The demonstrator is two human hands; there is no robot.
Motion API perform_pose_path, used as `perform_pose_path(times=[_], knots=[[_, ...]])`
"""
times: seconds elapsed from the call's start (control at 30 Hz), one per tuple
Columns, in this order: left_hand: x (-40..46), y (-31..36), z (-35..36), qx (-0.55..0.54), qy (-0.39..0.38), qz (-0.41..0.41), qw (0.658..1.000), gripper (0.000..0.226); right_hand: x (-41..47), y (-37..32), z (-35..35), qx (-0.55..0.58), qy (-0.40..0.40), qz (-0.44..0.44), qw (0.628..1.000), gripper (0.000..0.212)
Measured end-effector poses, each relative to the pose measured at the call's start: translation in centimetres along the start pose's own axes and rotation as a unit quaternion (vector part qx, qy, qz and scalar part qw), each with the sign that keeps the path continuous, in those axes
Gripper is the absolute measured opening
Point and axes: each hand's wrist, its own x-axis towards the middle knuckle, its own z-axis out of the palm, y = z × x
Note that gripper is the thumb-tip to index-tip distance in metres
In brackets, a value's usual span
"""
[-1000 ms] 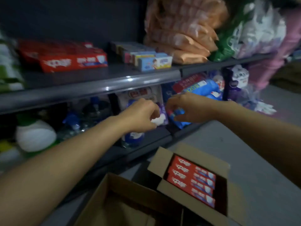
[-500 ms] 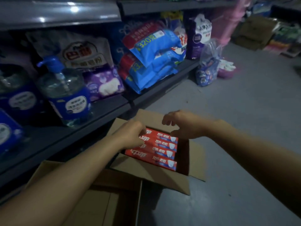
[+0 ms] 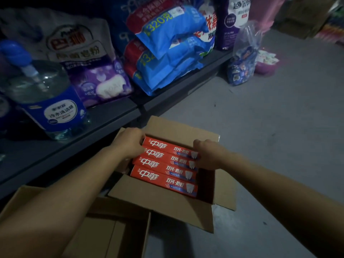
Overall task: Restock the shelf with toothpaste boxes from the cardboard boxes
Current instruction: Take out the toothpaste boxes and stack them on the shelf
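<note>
- left hand (image 3: 128, 144) and right hand (image 3: 206, 155): fingertips tucked behind the ends of the toothpaste boxes (image 3: 167, 162), so the actual grip is hidden
- nearer cardboard box (image 3: 104, 231) cut off at the bottom edge
- pump bottle (image 3: 44, 95) label too small, maybe detergent

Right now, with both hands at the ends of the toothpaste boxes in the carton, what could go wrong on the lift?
The left hand and right hand seem to clamp several toothpaste boxes only by their ends, so the middle ones could slip out. The carton sits close under the shelf edge, so a lifted stack might clip it.
</note>
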Motion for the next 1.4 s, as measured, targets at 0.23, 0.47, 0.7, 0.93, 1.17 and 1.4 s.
perform_pose_path(times=[0.23, 0.47, 0.7, 0.93, 1.17, 1.4], knots=[[1.0, -0.3, 0.6, -0.020, -0.015, -0.021, 0.999, 0.028, 0.8, -0.7, 0.6, 0.038, -0.008, 0.037, 0.999, 0.061], [1.7, -1.1, 1.0, -0.061, -0.036, -0.032, 0.997, 0.025, 1.2, -0.9, 0.7, 0.118, -0.009, 0.065, 0.991, 0.058], [2.5, -1.2, 0.9, -0.079, -0.047, -0.040, 0.995, 0.021, 1.6, -1.1, 0.6, 0.125, 0.003, 0.073, 0.990, 0.048], [3.0, -1.5, 1.2, -0.103, -0.047, -0.044, 0.993, 0.017, 2.9, -1.1, 1.2, 0.143, 0.036, 0.081, 0.986, 0.030], [3.2, -2.2, 1.1, -0.109, -0.034, -0.043, 0.993, 0.009, 3.7, -0.7, 1.4, 0.103, 0.104, 0.063, 0.987, 0.031], [3.0, -2.3, 0.0, -0.065, -0.020, -0.031, 0.997, 0.009, 3.1, -0.2, -1.8, 0.064, 0.118, -0.011, 0.991, 0.027]])
